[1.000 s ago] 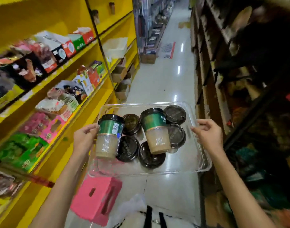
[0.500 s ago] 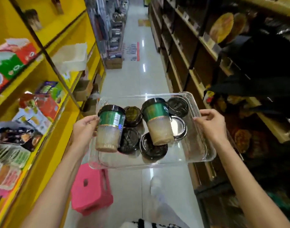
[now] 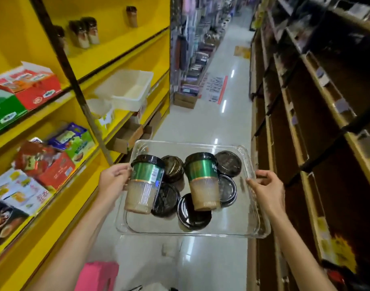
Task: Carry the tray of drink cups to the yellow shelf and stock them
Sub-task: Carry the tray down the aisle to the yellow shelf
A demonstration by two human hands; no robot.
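A clear plastic tray (image 3: pixel 249 229) is held level in front of me over the aisle floor. My left hand (image 3: pixel 113 181) grips its left rim and my right hand (image 3: pixel 268 191) grips its right rim. Two drink cups with green bands and black lids, one at the left (image 3: pixel 145 185) and one in the middle (image 3: pixel 204 181), stand tall in the tray. Several shorter cups with black lids (image 3: pixel 193 212) sit around them. The yellow shelf (image 3: pixel 121 57) runs along my left, with a few brown drink cups (image 3: pixel 84 33) on an upper board.
Snack boxes and packets (image 3: pixel 43 164) fill the near yellow shelves. A white bin (image 3: pixel 127 91) juts from a shelf ahead, cardboard boxes (image 3: pixel 129 135) below it. A pink stool (image 3: pixel 97 276) stands on the floor by my left arm. Dark wooden shelves (image 3: pixel 305 122) line the right.
I have moved forward along the aisle with the tray. The stool has slid back below me, and the upper shelf with brown cups has come into view.
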